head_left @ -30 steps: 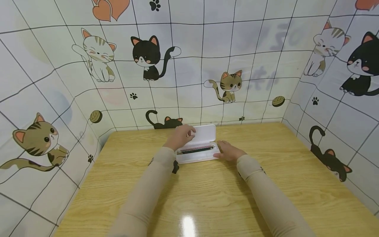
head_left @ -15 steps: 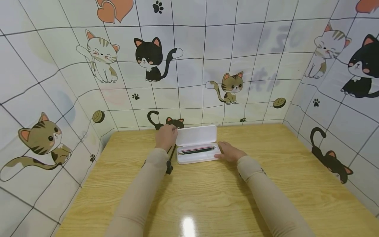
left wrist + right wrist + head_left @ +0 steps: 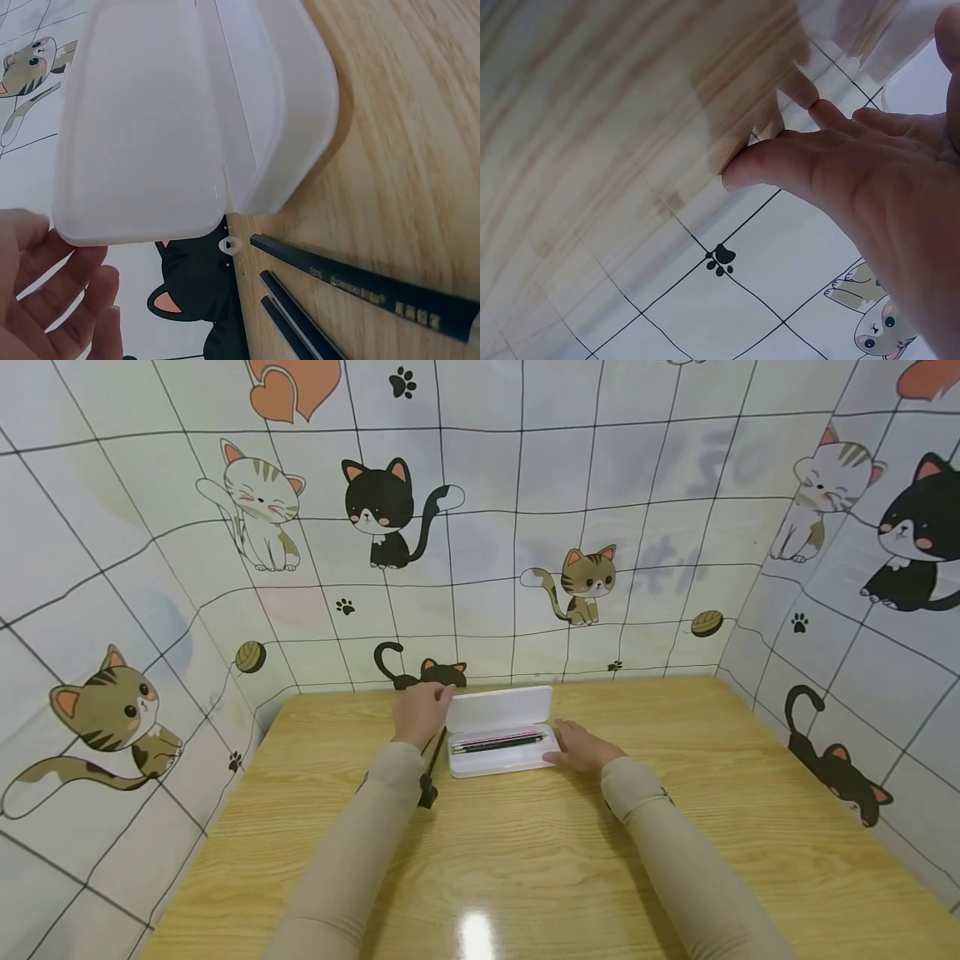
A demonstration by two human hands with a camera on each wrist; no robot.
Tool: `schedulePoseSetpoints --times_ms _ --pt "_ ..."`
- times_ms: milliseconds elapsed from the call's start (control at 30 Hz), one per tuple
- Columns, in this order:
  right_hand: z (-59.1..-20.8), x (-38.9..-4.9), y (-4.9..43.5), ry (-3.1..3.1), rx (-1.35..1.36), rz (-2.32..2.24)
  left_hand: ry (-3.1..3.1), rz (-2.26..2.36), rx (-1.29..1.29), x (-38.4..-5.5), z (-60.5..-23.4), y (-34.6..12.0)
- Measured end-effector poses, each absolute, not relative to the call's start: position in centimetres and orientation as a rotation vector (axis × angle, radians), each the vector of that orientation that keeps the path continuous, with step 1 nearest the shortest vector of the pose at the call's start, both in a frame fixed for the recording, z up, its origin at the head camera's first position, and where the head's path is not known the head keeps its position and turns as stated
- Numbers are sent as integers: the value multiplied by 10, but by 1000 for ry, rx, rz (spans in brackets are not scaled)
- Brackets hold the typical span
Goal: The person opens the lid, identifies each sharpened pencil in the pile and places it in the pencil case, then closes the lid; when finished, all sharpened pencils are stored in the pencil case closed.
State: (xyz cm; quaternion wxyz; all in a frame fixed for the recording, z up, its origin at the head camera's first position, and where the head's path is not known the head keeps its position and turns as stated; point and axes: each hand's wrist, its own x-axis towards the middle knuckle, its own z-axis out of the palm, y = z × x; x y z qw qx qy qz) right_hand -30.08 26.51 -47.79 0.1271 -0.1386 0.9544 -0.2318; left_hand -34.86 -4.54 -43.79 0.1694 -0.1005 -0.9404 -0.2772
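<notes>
A white pencil case (image 3: 498, 768) lies on the table with its lid (image 3: 502, 708) raised at the back. Several slim pencils or pens (image 3: 498, 742) rest inside it. My left hand (image 3: 420, 714) pinches the lid's left corner, and in the left wrist view the fingers (image 3: 71, 277) are at that corner. At the case's right end is my right hand (image 3: 588, 747), thumb at the front edge and fingers by the back corner. In the right wrist view its fingers (image 3: 817, 161) stretch out over the table. Dark pencils (image 3: 367, 285) lie beside the case, partly hidden by the left arm in the head view.
A small black object (image 3: 427, 795) lies on the table beside the left sleeve. The wooden table (image 3: 525, 860) meets a cat-patterned wall covering (image 3: 480, 552) at its back, close behind the raised lid. The covering also runs along both sides.
My left hand has moved left from in front of the lid to its left corner. The lid has tipped slightly forward and lower. My right hand has stayed at the case's right end.
</notes>
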Motion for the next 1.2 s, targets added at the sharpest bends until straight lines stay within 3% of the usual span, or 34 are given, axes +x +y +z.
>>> schedulePoseSetpoints --times_ms 833,1200 --pt "-478 -308 267 2801 -426 -710 -2926 -1057 -163 -343 -437 -56" --pt "-450 -320 279 2664 -284 -1258 -2988 -1079 -228 -348 -441 -60"
